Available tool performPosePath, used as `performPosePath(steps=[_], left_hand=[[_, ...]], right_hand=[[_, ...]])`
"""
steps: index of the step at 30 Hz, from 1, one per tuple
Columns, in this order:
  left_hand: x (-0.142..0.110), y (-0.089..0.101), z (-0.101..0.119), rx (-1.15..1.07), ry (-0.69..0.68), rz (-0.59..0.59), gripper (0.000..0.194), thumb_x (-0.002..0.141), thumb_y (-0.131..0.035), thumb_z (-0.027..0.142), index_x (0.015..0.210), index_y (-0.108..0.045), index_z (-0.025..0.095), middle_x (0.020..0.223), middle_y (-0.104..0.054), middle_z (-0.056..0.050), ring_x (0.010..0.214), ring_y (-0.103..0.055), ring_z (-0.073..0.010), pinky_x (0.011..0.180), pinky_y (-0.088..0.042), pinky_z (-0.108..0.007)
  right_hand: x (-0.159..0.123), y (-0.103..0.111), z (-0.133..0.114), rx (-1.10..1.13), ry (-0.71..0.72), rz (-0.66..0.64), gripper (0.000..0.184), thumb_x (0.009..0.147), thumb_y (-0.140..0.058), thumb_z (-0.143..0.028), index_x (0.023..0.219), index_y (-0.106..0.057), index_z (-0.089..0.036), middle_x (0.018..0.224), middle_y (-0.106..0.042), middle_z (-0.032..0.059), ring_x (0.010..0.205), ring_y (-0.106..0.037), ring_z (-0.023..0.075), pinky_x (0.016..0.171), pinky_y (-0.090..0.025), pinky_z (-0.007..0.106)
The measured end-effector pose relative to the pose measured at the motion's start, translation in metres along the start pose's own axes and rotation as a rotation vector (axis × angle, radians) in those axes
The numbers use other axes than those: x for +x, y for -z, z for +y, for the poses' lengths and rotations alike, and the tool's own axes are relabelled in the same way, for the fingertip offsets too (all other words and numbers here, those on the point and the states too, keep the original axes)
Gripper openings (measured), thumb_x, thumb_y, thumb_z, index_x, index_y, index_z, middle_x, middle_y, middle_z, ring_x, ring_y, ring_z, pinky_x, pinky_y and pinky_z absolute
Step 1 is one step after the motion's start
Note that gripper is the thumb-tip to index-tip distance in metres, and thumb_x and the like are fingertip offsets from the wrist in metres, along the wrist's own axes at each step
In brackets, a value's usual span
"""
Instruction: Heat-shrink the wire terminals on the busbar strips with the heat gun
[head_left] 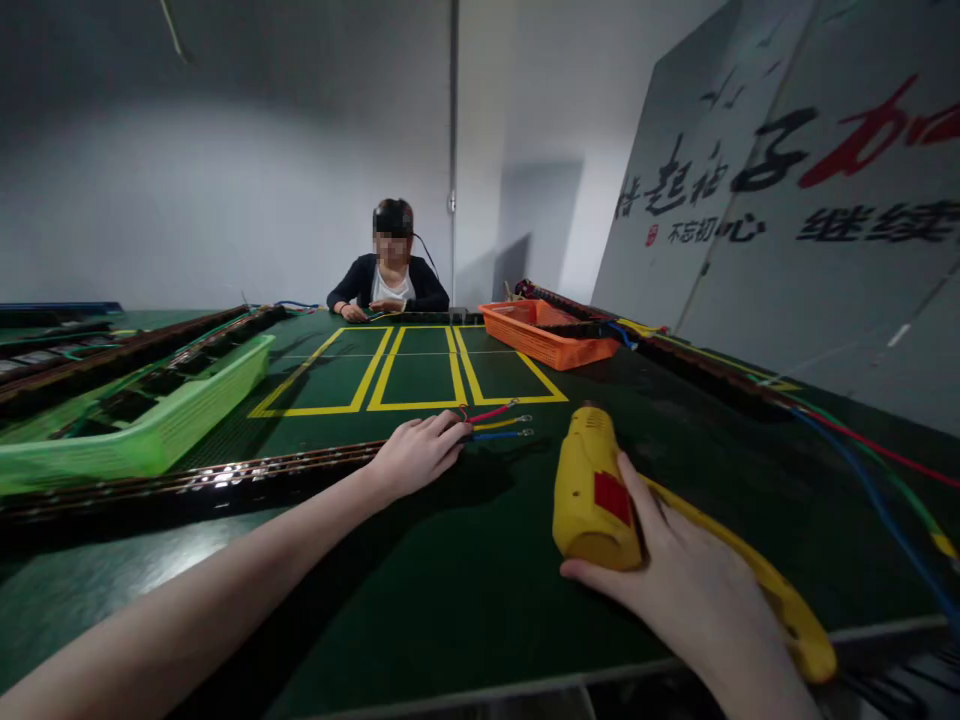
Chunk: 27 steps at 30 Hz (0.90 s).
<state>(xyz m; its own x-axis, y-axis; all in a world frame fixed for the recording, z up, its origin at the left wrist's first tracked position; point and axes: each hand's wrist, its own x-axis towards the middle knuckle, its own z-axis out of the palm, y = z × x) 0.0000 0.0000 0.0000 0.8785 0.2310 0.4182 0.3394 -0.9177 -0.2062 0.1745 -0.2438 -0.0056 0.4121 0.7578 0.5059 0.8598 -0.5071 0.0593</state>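
Observation:
My right hand (pixel 675 570) is wrapped around the body of a yellow heat gun (pixel 589 480). The gun lies on its side just above or on the table, its nozzle toward the far side and its curved handle running back to the right. Left of it, my left hand (pixel 424 450) closes over the near-right end of a long dark strip (pixel 300 468) with copper-coloured rails. Beyond its fingertips stick out a red wire (pixel 491 412), a yellow wire (pixel 499 423) and a blue wire (pixel 495 435), each with a metal ring terminal. The fingers hide where these wires join the strip.
A green basket (pixel 217 400) stands at left among more long strips. An orange basket (pixel 551 350) sits far right. Yellow tape rectangles (pixel 416 407) mark the green table (pixel 465 600). Loose coloured wires (pixel 862 450) cross the right side. Another person (pixel 391 270) sits opposite.

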Motion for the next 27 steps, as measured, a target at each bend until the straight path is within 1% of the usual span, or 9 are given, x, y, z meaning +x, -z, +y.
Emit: performPosePath(steps=[3, 6, 10, 13, 14, 16, 21, 23, 27], left_hand=[[-0.005, -0.003, -0.005, 0.056, -0.047, 0.035, 0.028, 0.096, -0.03, 0.029, 0.117, -0.048, 0.021, 0.118, -0.056, -0.009, 0.091, -0.063, -0.018, 0.079, -0.05, -0.031], [-0.006, -0.005, -0.012, 0.096, -0.032, 0.063, 0.026, 0.096, -0.031, 0.028, 0.111, -0.05, 0.019, 0.117, -0.059, -0.008, 0.09, -0.065, -0.0186, 0.078, -0.05, -0.032], [-0.008, -0.008, -0.021, 0.106, 0.01, 0.055, 0.023, 0.096, -0.03, 0.028, 0.105, -0.049, 0.018, 0.112, -0.062, -0.007, 0.09, -0.065, -0.0194, 0.078, -0.049, -0.032], [-0.013, -0.007, -0.029, 0.083, 0.012, 0.038, 0.02, 0.095, -0.034, 0.027, 0.104, -0.049, 0.017, 0.11, -0.064, -0.008, 0.091, -0.065, -0.0195, 0.079, -0.049, -0.032], [-0.015, -0.006, -0.031, 0.067, 0.008, 0.035, 0.019, 0.094, -0.036, 0.026, 0.105, -0.048, 0.017, 0.111, -0.064, -0.009, 0.093, -0.065, -0.0198, 0.08, -0.049, -0.032], [-0.021, -0.005, -0.037, 0.029, 0.002, 0.034, 0.02, 0.092, -0.041, 0.026, 0.108, -0.046, 0.016, 0.112, -0.064, -0.01, 0.096, -0.064, -0.0204, 0.082, -0.048, -0.033], [-0.037, 0.001, -0.047, -0.006, 0.043, 0.02, 0.016, 0.094, -0.036, 0.027, 0.103, -0.045, 0.018, 0.103, -0.065, -0.007, 0.09, -0.064, -0.0203, 0.08, -0.048, -0.034], [-0.041, 0.003, -0.048, 0.002, 0.052, 0.013, 0.016, 0.094, -0.036, 0.026, 0.104, -0.045, 0.019, 0.104, -0.064, -0.006, 0.089, -0.064, -0.0202, 0.08, -0.048, -0.034], [-0.043, 0.003, -0.043, 0.034, 0.093, 0.008, 0.017, 0.092, -0.038, 0.023, 0.106, -0.045, 0.018, 0.107, -0.063, -0.008, 0.092, -0.063, -0.0214, 0.082, -0.048, -0.036]], right_hand=[[-0.018, 0.005, -0.009, 0.04, 0.129, 0.11, 0.111, 0.065, -0.048, -0.083, 0.146, -0.019, -0.013, 0.107, -0.065, 0.0148, 0.088, -0.065, 0.0315, 0.069, -0.053, 0.041], [-0.032, 0.017, -0.019, 0.081, 0.309, 0.197, 0.111, 0.066, -0.047, -0.083, 0.146, -0.017, -0.012, 0.12, -0.059, 0.0153, 0.092, -0.065, 0.0279, 0.07, -0.055, 0.036], [-0.04, 0.029, -0.037, 0.154, 0.455, 0.205, 0.119, 0.063, -0.054, -0.079, 0.146, -0.014, -0.004, 0.119, -0.06, 0.0155, 0.093, -0.064, 0.027, 0.074, -0.055, 0.034], [-0.04, 0.029, -0.056, 0.174, 0.535, 0.18, 0.096, 0.074, -0.056, -0.042, 0.147, -0.005, -0.005, 0.11, -0.065, 0.0116, 0.087, -0.065, 0.0235, 0.074, -0.055, 0.032], [-0.04, 0.027, -0.063, 0.178, 0.553, 0.176, 0.092, 0.073, -0.052, -0.029, 0.147, -0.002, -0.006, 0.108, -0.065, 0.0102, 0.086, -0.065, 0.022, 0.074, -0.055, 0.032], [-0.039, 0.025, -0.075, 0.205, 0.578, 0.173, 0.09, 0.067, -0.045, -0.016, 0.148, -0.006, -0.007, 0.107, -0.066, 0.0082, 0.086, -0.064, 0.0201, 0.075, -0.054, 0.031], [-0.037, 0.028, -0.088, 0.261, 0.578, 0.149, 0.073, 0.065, -0.047, -0.014, 0.138, -0.038, -0.011, 0.11, -0.065, 0.0052, 0.09, -0.063, 0.0178, 0.08, -0.052, 0.028], [-0.037, 0.032, -0.086, 0.266, 0.566, 0.122, 0.072, 0.064, -0.051, -0.018, 0.135, -0.042, -0.01, 0.112, -0.064, 0.0052, 0.091, -0.063, 0.0184, 0.081, -0.052, 0.028], [-0.036, 0.035, -0.081, 0.282, 0.583, 0.061, 0.084, 0.061, -0.064, -0.027, 0.138, -0.037, -0.009, 0.119, -0.061, 0.007, 0.098, -0.062, 0.0211, 0.085, -0.052, 0.03]])
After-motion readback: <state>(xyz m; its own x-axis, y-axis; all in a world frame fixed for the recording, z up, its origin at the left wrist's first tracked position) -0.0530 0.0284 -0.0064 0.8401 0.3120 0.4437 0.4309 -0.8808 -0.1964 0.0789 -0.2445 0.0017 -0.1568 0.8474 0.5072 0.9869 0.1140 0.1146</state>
